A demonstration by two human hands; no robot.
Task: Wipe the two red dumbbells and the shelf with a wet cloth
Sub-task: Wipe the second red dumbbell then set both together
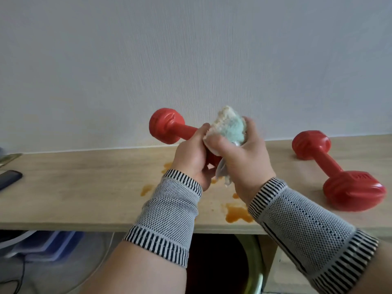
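Red plastic dumbbell (pixel 167 129) is lifted above the shelf (pixel 84 187), left hand (pixel 194 153) gripping its bar, right hand (pixel 244 151) clutching the soft wet cloth (pixel 229 128) round one end. It looks rigid, probably slippery when wet; the bar seems safest. The other dumbbell (pixel 337 172) lies right.

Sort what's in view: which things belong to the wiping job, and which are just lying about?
Job:
held dumbbell, gripped by left hand
cloth, gripped by right hand
second dumbbell, lying on the shelf
shelf, with orange stains

Lying about:
dark flat object at the shelf's left end
blue bin below
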